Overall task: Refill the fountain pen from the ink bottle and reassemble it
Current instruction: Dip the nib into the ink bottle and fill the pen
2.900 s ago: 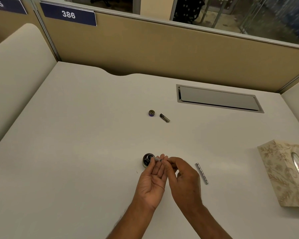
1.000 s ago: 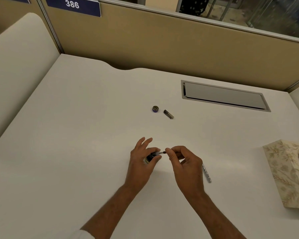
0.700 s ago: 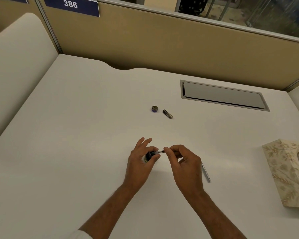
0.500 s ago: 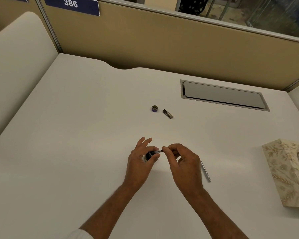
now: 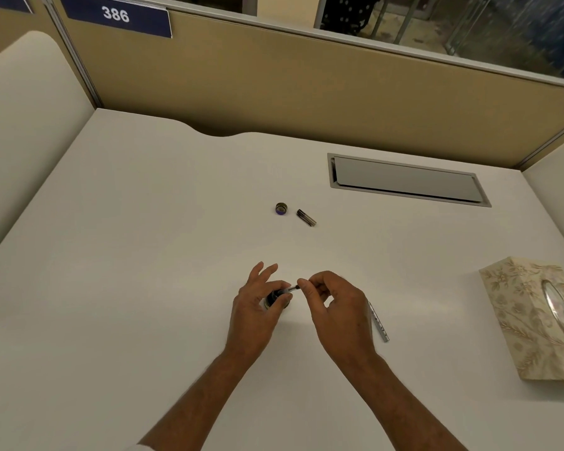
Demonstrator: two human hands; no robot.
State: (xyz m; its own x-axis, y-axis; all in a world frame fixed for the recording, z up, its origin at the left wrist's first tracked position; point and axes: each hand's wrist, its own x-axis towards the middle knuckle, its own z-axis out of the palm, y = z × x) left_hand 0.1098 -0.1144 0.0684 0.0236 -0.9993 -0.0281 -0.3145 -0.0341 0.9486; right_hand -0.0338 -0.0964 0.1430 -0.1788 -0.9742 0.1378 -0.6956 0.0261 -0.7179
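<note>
desk (image 5: 144,288): smooth, matt, pale — no shine
ink bottle (image 5: 272,299): dark, glossy, looks like glass
pen part (image 5: 292,289): thin, dark, with a small shiny bit; too small to tell more
pen barrel (image 5: 379,325): silvery, looks like metal, a little shiny
bottle cap (image 5: 281,208): dark, purple inside, looks like plastic
pen cap (image 5: 306,218): dark, shiny, ridged at one end
tissue box (image 5: 518,320): cream, leaf pattern, dull — clear shiny film at the slot
wall panel (image 5: 306,92): tan, matt, looks like cloth
desk hatch (image 5: 404,179): grey, smooth, looks like metal
</note>
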